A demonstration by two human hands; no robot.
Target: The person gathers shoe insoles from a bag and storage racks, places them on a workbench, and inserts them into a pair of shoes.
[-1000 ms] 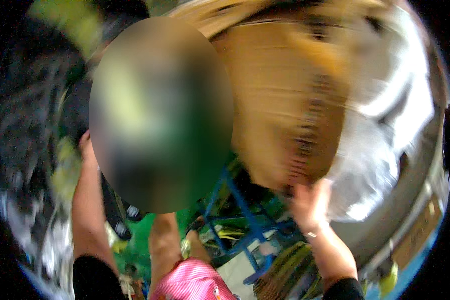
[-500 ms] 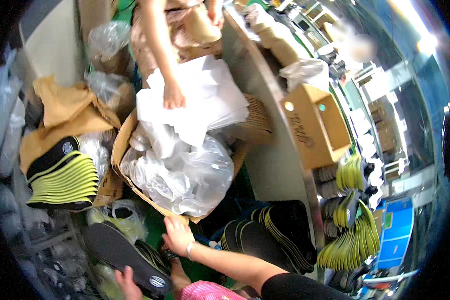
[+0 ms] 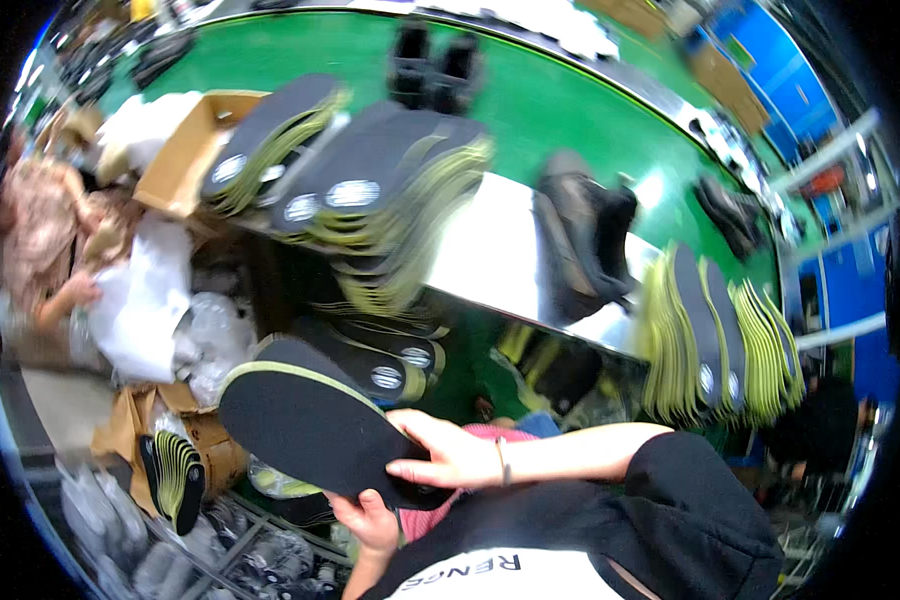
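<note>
- A dark insole (image 3: 310, 420) is gripped by the left hand (image 3: 370, 525) and right hand (image 3: 445, 455), near the black shirt (image 3: 550, 520).
- The left hand is partly hidden by it.
- Insole stacks (image 3: 355, 190) on the bench (image 3: 485, 245) are blurred.

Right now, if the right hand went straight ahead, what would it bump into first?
The dark insole: the right hand is touching it, so it would slide along that first. Past the insole's far end, the line seems to lead toward the brown cardboard box, but the depth is unclear.
</note>
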